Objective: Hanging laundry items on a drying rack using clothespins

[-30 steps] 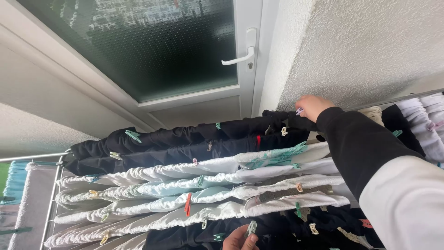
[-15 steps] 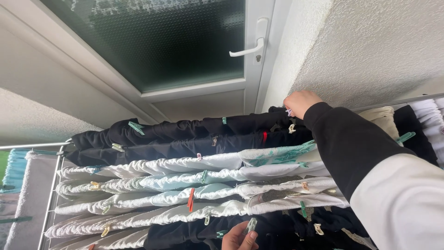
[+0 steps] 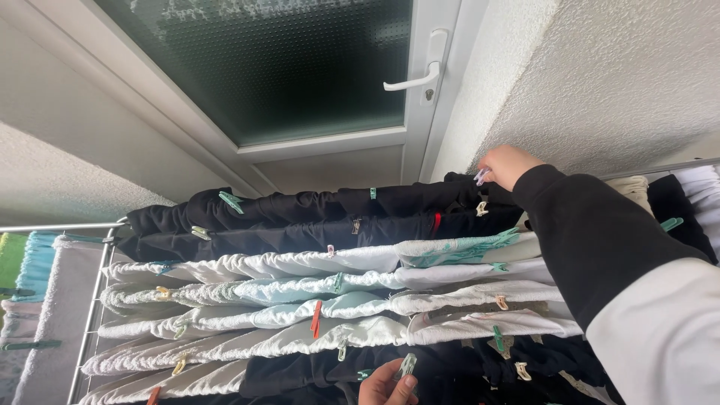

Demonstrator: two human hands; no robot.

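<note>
Right arm in a black-and-white sleeve stretched forward and up, right hand curled, fingertips pinched together. Left hand low at the frame's bottom edge, thumb and fingers pinched, mostly cropped.

Home balcony: laundry rack w/ pegged clothes, glass door.

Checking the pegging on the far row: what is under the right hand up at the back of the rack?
Under the right hand lies the black garment, with a pale peg at the fingers. The rail beneath is covered by the cloth.
</note>
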